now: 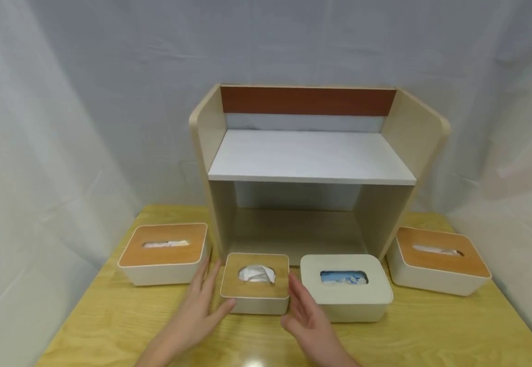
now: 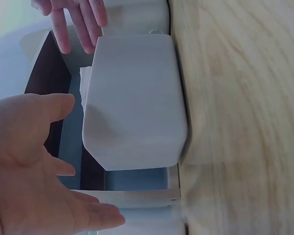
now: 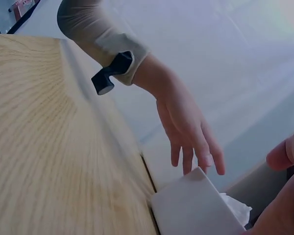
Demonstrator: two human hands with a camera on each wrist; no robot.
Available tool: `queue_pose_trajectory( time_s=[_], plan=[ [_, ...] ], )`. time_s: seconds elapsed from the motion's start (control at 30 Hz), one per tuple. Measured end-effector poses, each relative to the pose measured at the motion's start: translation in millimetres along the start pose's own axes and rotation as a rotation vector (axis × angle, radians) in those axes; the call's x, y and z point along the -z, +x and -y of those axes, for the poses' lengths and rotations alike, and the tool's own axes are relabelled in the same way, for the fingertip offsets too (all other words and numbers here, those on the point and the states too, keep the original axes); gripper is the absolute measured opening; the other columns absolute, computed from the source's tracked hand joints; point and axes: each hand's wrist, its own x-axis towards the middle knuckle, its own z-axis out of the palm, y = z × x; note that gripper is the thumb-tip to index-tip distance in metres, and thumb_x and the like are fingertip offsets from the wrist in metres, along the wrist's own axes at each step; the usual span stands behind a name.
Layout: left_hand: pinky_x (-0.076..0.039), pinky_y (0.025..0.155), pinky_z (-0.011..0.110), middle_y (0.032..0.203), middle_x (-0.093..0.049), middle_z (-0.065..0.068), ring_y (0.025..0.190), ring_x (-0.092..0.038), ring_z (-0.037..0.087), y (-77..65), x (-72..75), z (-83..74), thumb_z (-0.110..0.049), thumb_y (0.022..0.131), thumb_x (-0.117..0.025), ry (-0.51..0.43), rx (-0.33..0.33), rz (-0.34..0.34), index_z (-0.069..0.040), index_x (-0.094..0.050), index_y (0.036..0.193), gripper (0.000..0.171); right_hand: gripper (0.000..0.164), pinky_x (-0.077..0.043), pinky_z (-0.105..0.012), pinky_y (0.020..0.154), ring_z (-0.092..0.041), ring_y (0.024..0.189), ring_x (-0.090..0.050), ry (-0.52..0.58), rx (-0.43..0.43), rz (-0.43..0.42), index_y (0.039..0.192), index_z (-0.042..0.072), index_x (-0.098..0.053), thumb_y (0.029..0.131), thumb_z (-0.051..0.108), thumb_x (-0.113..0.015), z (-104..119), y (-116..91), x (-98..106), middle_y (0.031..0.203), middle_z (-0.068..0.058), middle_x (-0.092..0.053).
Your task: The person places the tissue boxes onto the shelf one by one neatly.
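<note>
A small white tissue box [image 1: 261,306] with a light wooden lid and a white tissue showing in its oval slot stands at the table's front middle. My left hand [image 1: 197,308] is beside its left side, fingers spread and thumb apart. On the other side my right hand [image 1: 309,321] has its fingers extended between this box and the cream tissue box [image 1: 312,290]. In the left wrist view a gap shows between the left hand [image 2: 49,171] and the small box [image 2: 137,103]. Whether the right fingertips touch it, I cannot tell. Neither hand grips anything.
A two-level shelf [image 1: 312,158] with a white upper board stands behind the boxes. An orange-lidded tissue box [image 1: 167,255] sits at the left of the wooden table [image 1: 110,326], and another orange-lidded box [image 1: 440,255] at the right. Pale curtains [image 1: 87,102] hang around the table.
</note>
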Motion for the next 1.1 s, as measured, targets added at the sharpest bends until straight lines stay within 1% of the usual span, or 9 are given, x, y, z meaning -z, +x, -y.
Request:
queue_pose_trajectory(
  time_s=[0.13, 0.27, 0.37, 0.43, 0.57, 0.7, 0.83, 0.93, 1.1],
  plan=[
    [-0.033, 0.104, 0.068, 0.159, -0.015, 0.031, 0.138, -0.030, 0.054, -0.1, -2.2, 4.1, -0.043, 0.098, -0.060, -0.072, 0.013, 0.038, -0.006, -0.015, 0.159, 0.085, 0.085, -0.013, -0.046, 0.116, -0.039, 0.149, -0.010, -0.024, -0.004, -0.022, 0.157, -0.002, -0.010, 0.091, 0.003, -0.062, -5, -3, -3, 0.164, -0.022, -0.008],
    [-0.028, 0.109, 0.066, 0.160, -0.015, 0.029, 0.141, -0.027, 0.051, 2.3, -3.2, 6.9, -0.042, 0.099, -0.059, -0.153, 0.061, 0.092, -0.004, -0.010, 0.159, 0.087, 0.090, -0.012, -0.039, 0.115, -0.039, 0.149, -0.003, -0.008, -0.029, -0.011, 0.158, -0.002, -0.002, 0.089, -0.002, -0.060, -14, -2, -4, 0.164, -0.021, 0.001],
    [-0.025, 0.111, 0.065, 0.162, -0.010, 0.028, 0.141, -0.027, 0.050, 3.7, -3.9, 9.6, -0.043, 0.099, -0.058, -0.212, 0.109, 0.128, -0.002, -0.007, 0.159, 0.088, 0.092, -0.011, -0.042, 0.114, -0.043, 0.147, 0.002, 0.011, -0.037, 0.009, 0.157, -0.002, 0.003, 0.088, -0.006, -0.058, -21, -1, -5, 0.162, -0.025, 0.007],
    [-0.024, 0.113, 0.064, 0.161, -0.012, 0.028, 0.142, -0.027, 0.049, 4.3, -5.3, 12.2, -0.043, 0.099, -0.057, -0.245, 0.129, 0.140, 0.001, -0.006, 0.158, 0.089, 0.093, -0.011, -0.046, 0.114, -0.046, 0.146, 0.002, 0.000, -0.035, 0.008, 0.156, -0.003, 0.004, 0.087, -0.007, -0.058, -25, 1, -6, 0.161, -0.027, 0.007],
    [-0.028, 0.113, 0.058, 0.158, -0.020, 0.030, 0.141, -0.032, 0.046, 5.1, -10.6, 16.9, -0.039, 0.100, -0.058, -0.343, 0.147, 0.151, 0.006, -0.007, 0.156, 0.088, 0.092, -0.012, -0.053, 0.113, -0.051, 0.144, -0.002, -0.034, -0.032, -0.019, 0.156, -0.005, 0.003, 0.087, -0.008, -0.058, -32, 5, -7, 0.160, -0.031, 0.005],
    [-0.044, 0.104, 0.052, 0.151, -0.033, 0.034, 0.131, -0.048, 0.045, 6.1, -14.0, 18.0, -0.033, 0.101, -0.057, -0.411, 0.119, 0.170, 0.011, -0.015, 0.153, 0.080, 0.092, -0.018, -0.051, 0.114, -0.051, 0.144, -0.003, -0.027, -0.054, -0.034, 0.156, -0.005, 0.003, 0.086, -0.008, -0.057, -36, 8, -8, 0.160, -0.031, 0.006],
    [-0.053, 0.094, 0.047, 0.142, -0.046, 0.034, 0.117, -0.060, 0.039, 7.3, -15.5, 17.2, -0.029, 0.103, -0.055, -0.417, 0.060, 0.197, 0.011, -0.020, 0.153, 0.072, 0.093, -0.018, -0.054, 0.113, -0.051, 0.144, -0.002, 0.000, -0.073, -0.027, 0.155, -0.006, 0.006, 0.086, -0.008, -0.057, -36, 9, -9, 0.159, -0.032, 0.008],
    [-0.054, 0.091, 0.044, 0.140, -0.049, 0.033, 0.112, -0.063, 0.035, 7.3, -15.7, 15.7, -0.027, 0.103, -0.055, -0.418, 0.045, 0.197, 0.009, -0.019, 0.153, 0.071, 0.093, -0.014, -0.060, 0.112, -0.051, 0.144, -0.001, 0.007, -0.066, -0.012, 0.155, -0.006, 0.007, 0.086, -0.008, -0.056, -35, 8, -9, 0.159, -0.032, 0.009],
    [-0.055, 0.091, 0.041, 0.138, -0.052, 0.030, 0.112, -0.063, 0.033, 7.8, -15.9, 12.9, -0.025, 0.102, -0.056, -0.424, 0.033, 0.171, 0.007, -0.020, 0.154, 0.071, 0.092, -0.016, -0.059, 0.112, -0.051, 0.144, -0.001, -0.005, -0.050, 0.011, 0.154, -0.007, 0.007, 0.087, -0.008, -0.056, -34, 9, -10, 0.159, -0.032, 0.011]
  ],
)
